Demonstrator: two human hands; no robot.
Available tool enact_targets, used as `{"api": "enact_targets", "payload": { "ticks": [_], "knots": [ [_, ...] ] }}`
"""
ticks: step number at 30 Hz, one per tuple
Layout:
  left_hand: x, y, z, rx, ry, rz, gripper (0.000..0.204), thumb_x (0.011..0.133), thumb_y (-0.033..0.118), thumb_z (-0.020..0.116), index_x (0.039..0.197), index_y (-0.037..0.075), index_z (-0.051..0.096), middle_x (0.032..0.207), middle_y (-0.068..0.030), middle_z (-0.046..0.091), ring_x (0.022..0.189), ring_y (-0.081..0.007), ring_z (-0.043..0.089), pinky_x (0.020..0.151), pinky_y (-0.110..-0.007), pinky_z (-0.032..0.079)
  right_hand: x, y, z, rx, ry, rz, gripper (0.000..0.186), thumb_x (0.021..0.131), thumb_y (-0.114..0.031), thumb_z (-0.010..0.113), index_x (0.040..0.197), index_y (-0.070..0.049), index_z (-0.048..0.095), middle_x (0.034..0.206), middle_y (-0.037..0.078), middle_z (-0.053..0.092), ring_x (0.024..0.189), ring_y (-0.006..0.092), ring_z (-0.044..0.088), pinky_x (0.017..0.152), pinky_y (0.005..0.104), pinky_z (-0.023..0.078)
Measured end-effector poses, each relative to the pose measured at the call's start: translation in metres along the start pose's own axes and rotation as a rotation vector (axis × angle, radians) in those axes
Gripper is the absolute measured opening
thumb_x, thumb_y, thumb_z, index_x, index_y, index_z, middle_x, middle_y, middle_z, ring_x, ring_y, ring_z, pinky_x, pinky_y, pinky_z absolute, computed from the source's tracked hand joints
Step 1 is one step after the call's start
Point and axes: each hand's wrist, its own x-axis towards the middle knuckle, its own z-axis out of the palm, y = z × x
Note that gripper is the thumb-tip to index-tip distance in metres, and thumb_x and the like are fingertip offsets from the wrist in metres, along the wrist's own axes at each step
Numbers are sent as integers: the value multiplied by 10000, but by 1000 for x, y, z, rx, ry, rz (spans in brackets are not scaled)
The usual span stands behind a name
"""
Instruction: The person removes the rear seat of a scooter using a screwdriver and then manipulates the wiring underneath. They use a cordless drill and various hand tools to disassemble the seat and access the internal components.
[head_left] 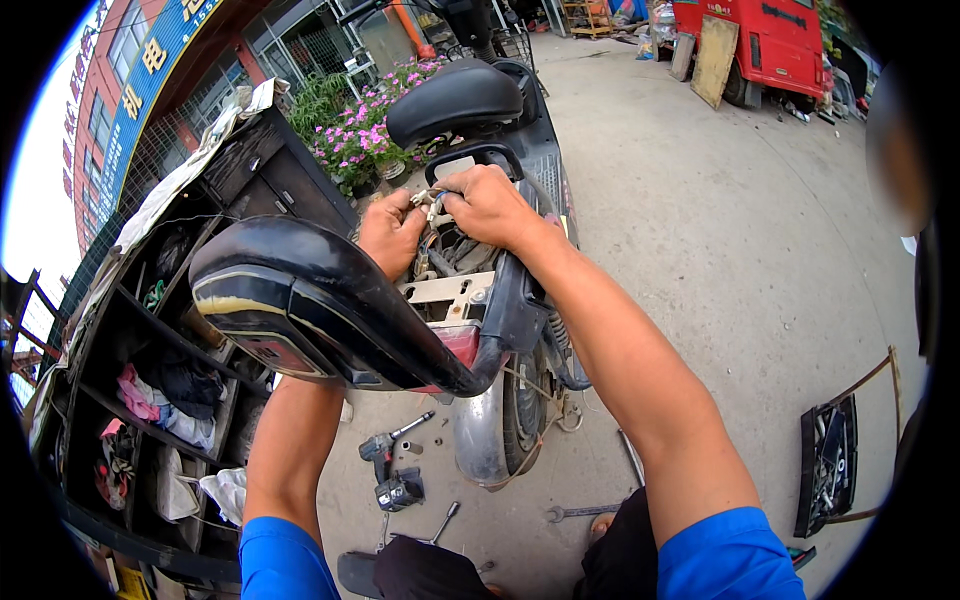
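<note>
Over the open rear compartment of an electric scooter, my left hand pinches a small white wire connector. Close beside it, my right hand has its fingers closed on the wires that run to the connector. Whether the two connector halves are joined, I cannot tell. Dark cables fill the compartment below, behind a pale metal bracket. The black padded backrest of the scooter stands between my arms, hiding part of my left forearm. Ahead of my hands is the black saddle.
A cordless impact wrench lies on the concrete left of the rear wheel. Near my feet is a spanner. An open toolbox lies at right. Cluttered shelves line the left side. A person stands at the right edge.
</note>
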Motion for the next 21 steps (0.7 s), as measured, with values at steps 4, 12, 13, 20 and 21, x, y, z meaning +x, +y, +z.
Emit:
{"api": "enact_targets", "payload": {
  "ticks": [4,12,13,20,21],
  "knots": [
    [-1,6,4,-36,-11,-58,114,979,28,571,1013,-29,663,844,46,620,736,-16,529,618,-218,422,0,5,2,-9,-2,68,196,874,-157,660,987,-21,744,877,266,681,879,445,657,801,502,505],
    [2,-14,-5,97,-20,-100,136,984,39,571,1019,-41,676,808,50,616,693,-13,518,600,-217,426,1,0,0,-91,-18,113,186,884,-175,666,951,-18,739,885,250,686,895,437,657,806,505,497],
    [2,-16,-6,107,-20,-100,138,988,54,580,1013,-41,677,803,50,615,691,-13,515,600,-216,425,1,0,0,-95,-20,118,187,885,-177,665,952,-19,739,887,250,686,897,436,657,806,505,497],
    [-1,-9,-7,99,-68,-70,183,999,134,625,947,-33,676,755,46,592,673,-26,492,595,-227,403,1,-1,-1,-74,-24,123,199,892,-197,659,942,-20,736,890,256,684,907,440,654,811,506,497],
    [-2,-5,-5,91,-86,-53,184,998,137,627,938,-31,674,748,45,587,671,-29,488,596,-229,398,0,0,-2,-71,-30,126,205,896,-204,658,935,-18,734,893,257,683,910,441,653,813,506,497]
  ]
}}
